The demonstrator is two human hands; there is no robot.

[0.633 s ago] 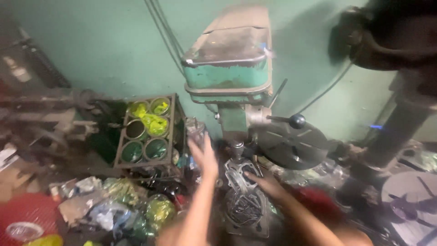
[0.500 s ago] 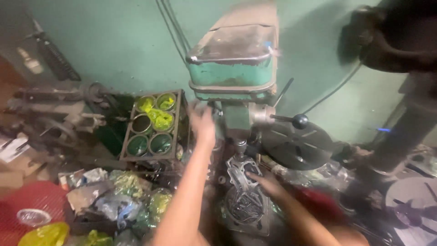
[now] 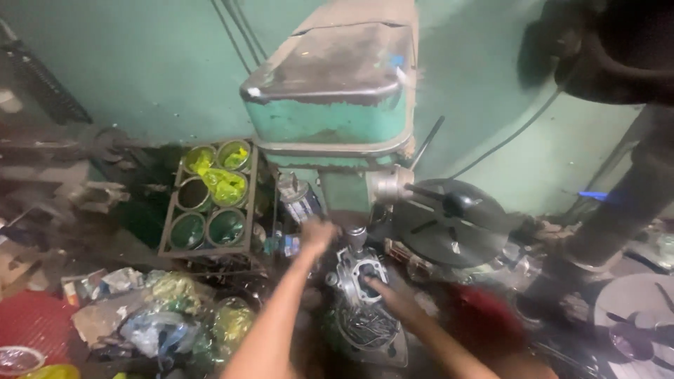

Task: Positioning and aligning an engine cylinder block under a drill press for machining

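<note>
A green drill press (image 3: 337, 105) stands against the green wall. Under its spindle sits a grey metal engine part (image 3: 359, 275) with a round bore. My left hand (image 3: 317, 234) reaches up beside the spindle, just left of the chuck; the view is blurred, so I cannot tell what it touches. My right hand (image 3: 390, 297) rests on the lower right edge of the engine part, fingers against its rim. Below the part lies a round dish of metal shavings (image 3: 368, 327).
A rack of green round tins (image 3: 210, 203) with yellow-green rags stands left of the press. Plastic bags and scraps (image 3: 168, 316) lie at the lower left by a red tray (image 3: 31, 319). A dark round table with a handle (image 3: 449, 221) is at right. Machinery crowds both sides.
The camera has moved closer and tilted. My left hand has come down from the press head to beside the chuck. My right hand stays on the engine part.
</note>
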